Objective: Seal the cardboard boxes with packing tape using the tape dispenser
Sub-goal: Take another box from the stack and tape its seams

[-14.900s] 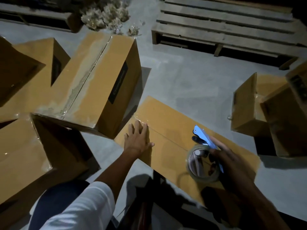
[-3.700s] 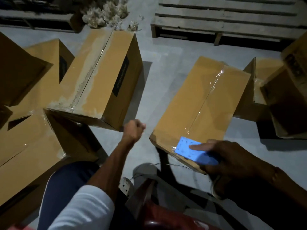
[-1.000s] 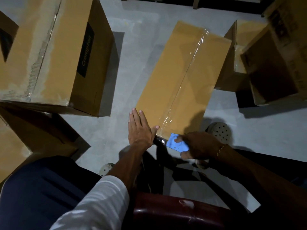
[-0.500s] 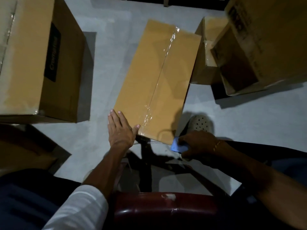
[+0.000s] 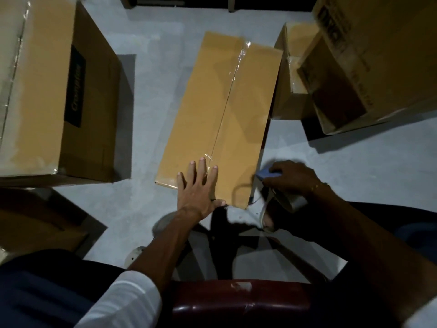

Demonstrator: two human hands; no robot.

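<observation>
Left hand (image 5: 197, 189) fingers (image 5: 202, 168) flat on taped box (image 5: 220, 119); right hand (image 5: 292, 177) gripping tape dispenser (image 5: 266, 174).

Taped box (image 5: 220, 119) centre on floor (image 5: 151, 95); larger box (image 5: 56, 91) to its left; open cartons (image 5: 354, 74) to its right; chair edge (image 5: 236, 301) nearest.

Grey concrete floor (image 5: 153, 95), dark red chair edge (image 5: 236, 308)

My left hand (image 5: 197, 188) lies flat, palm down, fingers straight and spread, thumb out to the side, forearm extended forward. My right hand (image 5: 289, 177) is curled in a grip, knuckles up, wrist bent inward.
</observation>
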